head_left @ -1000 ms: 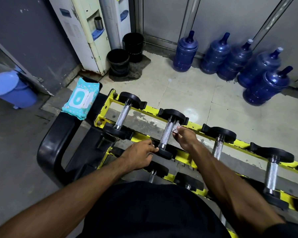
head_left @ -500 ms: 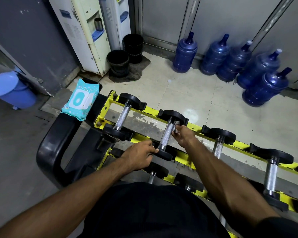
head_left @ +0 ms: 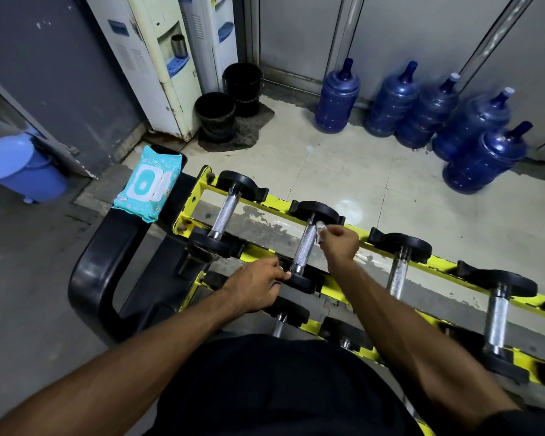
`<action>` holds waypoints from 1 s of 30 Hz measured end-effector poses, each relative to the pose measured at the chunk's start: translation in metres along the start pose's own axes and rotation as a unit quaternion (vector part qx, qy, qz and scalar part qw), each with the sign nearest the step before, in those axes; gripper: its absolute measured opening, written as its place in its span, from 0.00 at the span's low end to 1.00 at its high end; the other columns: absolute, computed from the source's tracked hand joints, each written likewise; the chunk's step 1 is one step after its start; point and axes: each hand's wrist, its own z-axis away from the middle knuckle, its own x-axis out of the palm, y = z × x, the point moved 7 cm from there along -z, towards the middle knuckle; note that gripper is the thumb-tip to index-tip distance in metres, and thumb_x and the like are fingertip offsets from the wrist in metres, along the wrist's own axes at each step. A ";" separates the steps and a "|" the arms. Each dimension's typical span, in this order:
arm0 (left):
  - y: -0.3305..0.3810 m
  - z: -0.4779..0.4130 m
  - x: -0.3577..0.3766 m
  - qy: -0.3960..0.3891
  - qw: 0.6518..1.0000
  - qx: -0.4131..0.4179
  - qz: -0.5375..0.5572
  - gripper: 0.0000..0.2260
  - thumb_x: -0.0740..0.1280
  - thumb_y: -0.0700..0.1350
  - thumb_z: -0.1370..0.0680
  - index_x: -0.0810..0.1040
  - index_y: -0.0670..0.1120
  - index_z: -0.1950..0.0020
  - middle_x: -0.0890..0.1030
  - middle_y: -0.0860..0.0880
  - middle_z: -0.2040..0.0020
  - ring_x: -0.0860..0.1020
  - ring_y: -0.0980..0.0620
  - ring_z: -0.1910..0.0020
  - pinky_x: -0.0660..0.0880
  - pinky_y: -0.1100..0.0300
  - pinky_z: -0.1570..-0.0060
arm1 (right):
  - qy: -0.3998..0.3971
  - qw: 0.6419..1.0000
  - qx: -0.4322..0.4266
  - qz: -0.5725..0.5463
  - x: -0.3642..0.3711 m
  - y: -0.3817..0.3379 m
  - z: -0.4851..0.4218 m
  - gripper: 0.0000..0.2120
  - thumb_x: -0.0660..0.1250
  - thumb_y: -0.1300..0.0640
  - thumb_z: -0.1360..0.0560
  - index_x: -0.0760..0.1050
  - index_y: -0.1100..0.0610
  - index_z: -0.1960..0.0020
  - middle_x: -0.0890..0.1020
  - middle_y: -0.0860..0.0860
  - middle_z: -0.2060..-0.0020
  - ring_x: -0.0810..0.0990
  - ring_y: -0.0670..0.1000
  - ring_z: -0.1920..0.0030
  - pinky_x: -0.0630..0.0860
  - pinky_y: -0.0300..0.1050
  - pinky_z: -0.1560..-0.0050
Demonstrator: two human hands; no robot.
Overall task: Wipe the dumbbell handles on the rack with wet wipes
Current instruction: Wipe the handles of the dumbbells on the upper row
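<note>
Yellow dumbbell rack [head_left: 444, 262] runs across in front of me, with four dumbbells on the top row. The second dumbbell [head_left: 306, 247] from the left lies across both rails. Wet-wipe pack [head_left: 148, 184] sits on the black frame [head_left: 88, 272] at the rack's left end. Left hand [head_left: 255, 287]: fingers curled on that dumbbell's near plate. Right hand [head_left: 340, 243]: fingers pinch a white wipe [head_left: 321, 229] against the far end of its knurled handle.

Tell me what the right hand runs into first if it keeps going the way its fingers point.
The right hand pinches a wet wipe and points up-left, so the wipe meets the knurled dumbbell handle almost at once; they look to be touching, though depth is unclear. Beyond sits the far black head.
</note>
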 end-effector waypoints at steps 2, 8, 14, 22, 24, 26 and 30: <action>-0.001 0.001 0.001 0.004 1.000 -0.002 0.003 0.16 0.65 0.43 0.21 0.80 0.51 0.33 0.74 0.54 0.49 0.74 0.56 0.52 0.72 0.63 0.55 | -0.063 0.975 -0.166 0.136 0.001 -0.013 0.025 0.03 0.74 0.60 0.27 0.85 0.56 0.53 0.84 0.51 0.56 0.81 0.48 0.56 0.80 0.48 0.52; -0.001 0.001 0.003 0.000 1.000 -0.005 0.003 0.17 0.65 0.44 0.21 0.79 0.51 0.32 0.74 0.54 0.47 0.74 0.56 0.50 0.73 0.63 0.53 | -0.109 0.783 -0.441 0.425 0.034 -0.054 0.047 0.02 0.68 0.64 0.24 0.78 0.62 0.53 0.74 0.55 0.54 0.74 0.54 0.56 0.75 0.50 0.64; -0.006 0.009 0.008 -0.002 1.000 -0.005 0.014 0.21 0.68 0.46 0.23 0.77 0.51 0.30 0.74 0.56 0.42 0.76 0.56 0.39 0.76 0.57 0.40 | -0.126 0.588 -0.483 0.636 0.062 -0.051 0.075 0.12 0.65 0.61 0.23 0.79 0.67 0.43 0.71 0.59 0.44 0.69 0.58 0.43 0.74 0.50 0.46; -0.004 0.012 0.012 -0.016 1.000 -0.001 -0.009 0.22 0.67 0.46 0.22 0.74 0.51 0.27 0.72 0.53 0.35 0.74 0.54 0.36 0.75 0.54 0.36 | -0.157 0.496 -0.441 0.731 0.072 -0.053 0.073 0.15 0.59 0.55 0.19 0.80 0.59 0.40 0.72 0.60 0.37 0.66 0.60 0.36 0.71 0.52 0.39; -0.003 0.013 0.014 -0.023 1.000 0.000 -0.021 0.23 0.67 0.46 0.22 0.73 0.51 0.26 0.71 0.52 0.34 0.74 0.52 0.36 0.75 0.52 0.37 | -0.159 0.474 -0.438 0.747 0.074 -0.048 0.075 0.16 0.58 0.54 0.19 0.79 0.58 0.39 0.72 0.60 0.37 0.66 0.61 0.36 0.69 0.53 0.37; -0.004 0.013 0.017 -0.029 0.999 0.003 -0.027 0.23 0.67 0.46 0.23 0.74 0.51 0.27 0.70 0.52 0.34 0.75 0.51 0.38 0.75 0.48 0.38 | -0.192 0.438 -0.461 0.747 0.077 -0.041 0.084 0.15 0.59 0.52 0.18 0.79 0.57 0.38 0.75 0.58 0.38 0.68 0.59 0.37 0.69 0.53 0.37; -0.007 0.015 0.023 -0.038 0.998 0.004 -0.048 0.22 0.66 0.47 0.25 0.75 0.49 0.29 0.69 0.51 0.37 0.76 0.48 0.43 0.75 0.42 0.41 | -0.284 0.436 -0.473 0.711 0.077 -0.043 0.095 0.14 0.61 0.54 0.19 0.79 0.59 0.39 0.77 0.56 0.41 0.71 0.56 0.40 0.74 0.52 0.44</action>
